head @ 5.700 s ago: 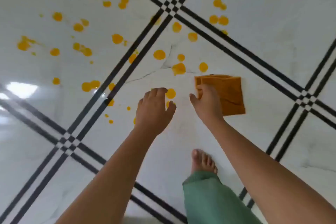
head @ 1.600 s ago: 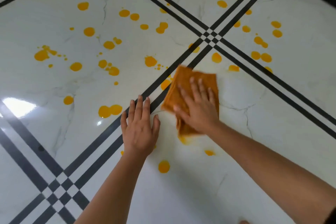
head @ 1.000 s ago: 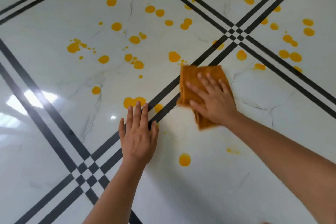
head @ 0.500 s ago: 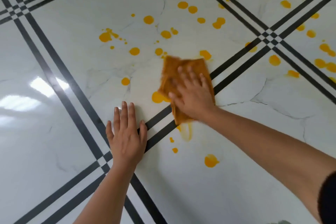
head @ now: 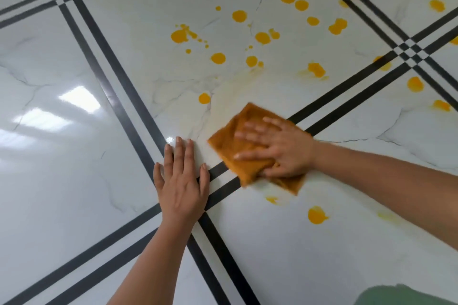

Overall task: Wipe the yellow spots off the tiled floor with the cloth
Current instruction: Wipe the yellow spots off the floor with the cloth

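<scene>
Fingers, right: our right hand (head: pixel 280 150) lies flat on the cloth (head: pixel 247 156), fingers (head: pixel 252 129) spread and pressing down; they pin it to the floor and do not curl around it. They look blurred.
Fingers, left: our left hand (head: pixel 182 181) is open, palm down on bare floor (head: pixel 74 181), fingers together and holding nothing. It rests just beside the cloth and over a black stripe (head: pixel 124 96).
Cloth: orange, folded, lying across the double black stripe where two tiles meet.
Done: the patch just beyond the cloth shows only a faint yellowish film (head: pixel 235 86), so we judge that part mostly wiped.
Left, near: one full spot (head: pixel 316 215) and two pale smears sit on our side of the cloth.
Left, far: many yellow spots (head: pixel 239 16) cover the tile ahead, one (head: pixel 204 98) close to the cloth, and more lie past the stripes to the right.
Progress: we judge the job well short of half done.
Corner: something green (head: pixel 406 296) shows at the lower right; we cannot tell what it is.
</scene>
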Demonstrator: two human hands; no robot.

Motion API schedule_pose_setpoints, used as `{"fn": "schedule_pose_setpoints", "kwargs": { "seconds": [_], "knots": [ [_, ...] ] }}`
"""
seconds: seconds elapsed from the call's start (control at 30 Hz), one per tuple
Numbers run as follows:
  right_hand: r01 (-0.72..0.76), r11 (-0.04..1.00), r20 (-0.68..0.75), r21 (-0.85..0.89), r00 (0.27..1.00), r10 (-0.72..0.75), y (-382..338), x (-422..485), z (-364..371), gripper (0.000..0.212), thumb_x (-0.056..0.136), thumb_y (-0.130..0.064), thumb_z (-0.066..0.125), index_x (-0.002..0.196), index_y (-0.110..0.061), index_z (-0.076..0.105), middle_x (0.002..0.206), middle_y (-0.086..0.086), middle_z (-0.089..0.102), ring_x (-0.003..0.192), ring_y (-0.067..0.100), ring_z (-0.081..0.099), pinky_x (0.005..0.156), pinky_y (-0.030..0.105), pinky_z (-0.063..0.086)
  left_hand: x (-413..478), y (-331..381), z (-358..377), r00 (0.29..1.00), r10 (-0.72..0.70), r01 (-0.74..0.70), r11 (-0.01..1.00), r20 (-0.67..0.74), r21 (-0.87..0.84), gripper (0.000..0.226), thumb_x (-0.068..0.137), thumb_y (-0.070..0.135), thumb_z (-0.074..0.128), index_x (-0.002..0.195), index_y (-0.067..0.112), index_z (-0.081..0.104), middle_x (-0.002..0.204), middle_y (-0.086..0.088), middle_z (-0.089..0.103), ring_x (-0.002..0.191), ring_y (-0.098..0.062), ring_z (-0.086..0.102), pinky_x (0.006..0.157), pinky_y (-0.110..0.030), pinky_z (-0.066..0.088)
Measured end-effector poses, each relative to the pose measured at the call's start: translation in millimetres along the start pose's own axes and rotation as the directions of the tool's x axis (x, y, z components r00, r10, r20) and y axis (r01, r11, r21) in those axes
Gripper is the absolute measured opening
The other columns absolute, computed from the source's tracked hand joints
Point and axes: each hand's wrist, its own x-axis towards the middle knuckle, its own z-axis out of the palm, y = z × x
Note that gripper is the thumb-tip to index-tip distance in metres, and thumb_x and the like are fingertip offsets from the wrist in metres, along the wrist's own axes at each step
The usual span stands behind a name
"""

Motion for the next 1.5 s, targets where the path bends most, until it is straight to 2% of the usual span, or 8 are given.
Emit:
{"fn": "schedule_pose_setpoints", "kwargs": {
  "seconds": [0.13,0.3,0.67,0.83,1.0,1.17,1.37,1.5],
  "knots": [
    [-0.661,0.737,0.024,0.14,0.747,0.665,-15.0,33.0,-8.8,0.068,0.084,-0.062,0.015,0.144,-0.034,0.029,0.156,0.005,0.017,0.144,0.028,0.013,0.112,0.05,0.012,-5.5,6.7,3.6,1.0,0.021,-0.021,1.0,0.022,0.012,0.068,0.086,0.055,0.003,0.148,0.027,0.0,0.155,0.009,-0.007,0.14,-0.01,-0.015,0.114,-0.039,-0.007],
    [-0.069,0.997,0.022,0.018,0.997,0.069,-35.4,-10.6,1.0,0.065,0.083,-0.063,0.03,0.143,-0.039,0.026,0.154,0.002,0.021,0.141,0.025,0.019,0.108,0.046,0.014,-9.2,9.9,3.2,0.998,0.053,-0.055,0.998,0.045,0.029,0.07,0.084,0.056,0.001,0.148,0.027,0.0,0.153,0.011,-0.011,0.139,-0.008,-0.018,0.112,-0.036,-0.013],
    [-0.197,0.979,0.028,0.05,0.98,0.196,-72.1,-69.1,4.3,0.07,0.081,-0.066,0.031,0.145,-0.041,0.014,0.154,0.003,0.024,0.141,0.026,0.018,0.108,0.047,0.014,-23.4,27.7,6.0,0.993,0.097,-0.099,0.995,0.067,0.025,0.069,0.085,0.054,0.002,0.148,0.027,0.001,0.157,0.007,-0.003,0.138,-0.008,-0.018,0.112,-0.037,-0.011],
    [-0.787,0.595,0.084,0.163,0.612,0.787,-67.2,-56.5,-3.8,0.07,0.088,-0.066,0.013,0.144,-0.027,0.028,0.154,0.009,0.025,0.141,0.034,0.024,0.109,0.05,0.011,-33.6,56.4,11.9,0.976,0.177,-0.181,0.983,0.127,0.024,0.07,0.082,0.053,-0.005,0.147,0.027,-0.007,0.154,0.008,-0.014,0.136,-0.01,-0.024,0.113,-0.04,-0.012],
    [-0.172,0.985,0.092,0.021,0.981,0.169,-68.3,-134.5,7.8,0.07,0.083,-0.066,0.029,0.146,-0.04,0.012,0.154,0.003,0.021,0.141,0.027,0.016,0.109,0.047,0.014,-41.4,72.1,19.2,0.97,0.202,-0.211,0.976,0.138,0.052,0.069,0.085,0.054,-0.004,0.148,0.026,-0.004,0.157,0.005,-0.008,0.141,-0.014,-0.018,0.114,-0.04,-0.011],
    [-0.833,0.534,0.08,0.147,0.548,0.833,-63.1,-124.2,5.5,0.068,0.088,-0.067,0.012,0.147,-0.032,0.016,0.154,0.008,0.024,0.142,0.031,0.021,0.11,0.051,0.012,-46.2,84.9,24.5,0.959,0.239,-0.252,0.965,0.155,0.069,0.07,0.084,0.052,-0.003,0.148,0.024,-0.004,0.157,0.003,-0.008,0.137,-0.011,-0.022,0.112,-0.04,-0.012],
    [-0.214,0.977,0.069,0.021,0.975,0.213,-49.8,-205.6,16.1,0.071,0.08,-0.063,0.033,0.145,-0.043,0.012,0.155,-0.005,0.015,0.143,0.022,0.011,0.109,0.044,0.014,-45.2,110.1,30.1,0.927,0.323,-0.344,0.935,0.193,0.089,0.07,0.084,0.054,-0.003,0.148,0.025,-0.006,0.155,0.005,-0.012,0.138,-0.013,-0.022,0.109,-0.037,-0.016],
    [-0.875,0.459,0.044,0.152,0.47,0.881,-34.3,-187.1,13.8,0.066,0.088,-0.065,0.019,0.145,-0.034,0.023,0.153,0.006,0.027,0.141,0.029,0.023,0.109,0.051,0.019,-46.8,130.5,41.4,0.909,0.354,-0.38,0.92,0.219,0.091,0.069,0.084,0.053,-0.003,0.147,0.025,-0.01,0.157,0.004,-0.011,0.143,-0.018,-0.014,0.11,-0.037,-0.015]
  ]
}}
